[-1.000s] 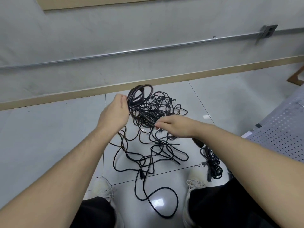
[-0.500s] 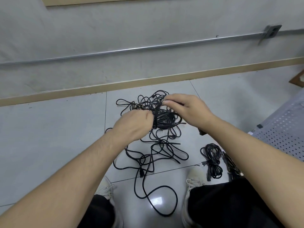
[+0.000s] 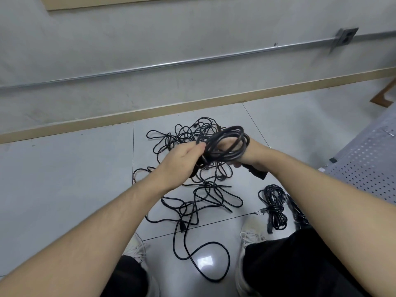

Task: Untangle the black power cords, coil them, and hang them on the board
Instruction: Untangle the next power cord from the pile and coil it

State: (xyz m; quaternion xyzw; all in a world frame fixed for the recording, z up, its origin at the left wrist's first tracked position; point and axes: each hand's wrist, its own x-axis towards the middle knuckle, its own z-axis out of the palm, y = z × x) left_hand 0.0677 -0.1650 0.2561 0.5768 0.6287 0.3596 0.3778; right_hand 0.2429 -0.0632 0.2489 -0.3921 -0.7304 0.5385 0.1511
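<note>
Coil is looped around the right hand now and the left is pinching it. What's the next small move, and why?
Probably wind the next turn: the left hand pinches the black coil wrapped around the right hand, while cord trails from it into the tangle on the floor. Feeding that slack on seems sensible before tying off like the finished bundle.

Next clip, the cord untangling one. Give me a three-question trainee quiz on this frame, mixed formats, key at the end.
1. True or false: the coil of cord is looped around the right hand.
2. Where does the finished bundle lie? A) on the perforated bench B) on the floor by the right shoe C) on the wall pipe
3. Fill in: the left hand grips the ____.

Key: 1 true; 2 B; 3 coil of cord.
</note>
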